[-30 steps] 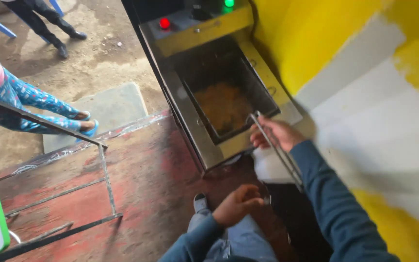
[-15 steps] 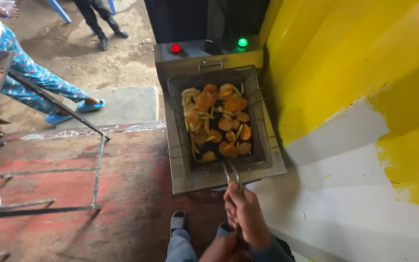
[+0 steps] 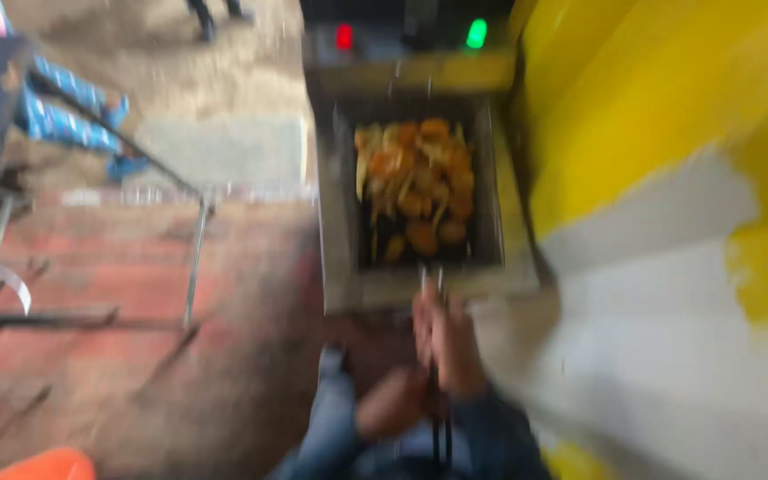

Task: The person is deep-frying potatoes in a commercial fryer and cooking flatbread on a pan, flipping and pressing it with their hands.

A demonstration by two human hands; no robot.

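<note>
**Basket of fried pieces held by its long handle over the fryer**

The yellow and white wall [image 3: 668,178] fills the right side, and the reddish floor [image 3: 117,356] spreads out to the left, with a thin metal frame [image 3: 193,267] standing on it. The whole view is blurred, so fine detail is lost.

Against the wall sits the metal fryer [image 3: 340,222], a boxy tub with a red light [image 3: 344,36] and a green light [image 3: 476,34] glowing at its far end. Inside it is the wire basket [image 3: 491,204], loaded with golden-orange fried pieces [image 3: 415,182].

The basket lies straight ahead of the person, away from the body. Its long handle [image 3: 431,284] runs back toward them in line with the fryer's length, so hand, handle and basket make one line.

The right hand [image 3: 446,342] is the nearer one: it is closed around the handle just short of the fryer's near rim. The left hand [image 3: 393,404] sits lower and closer to the body, just beside the handle's tail end; it looks curled, but the blur stops me telling whether it grips anything.
</note>
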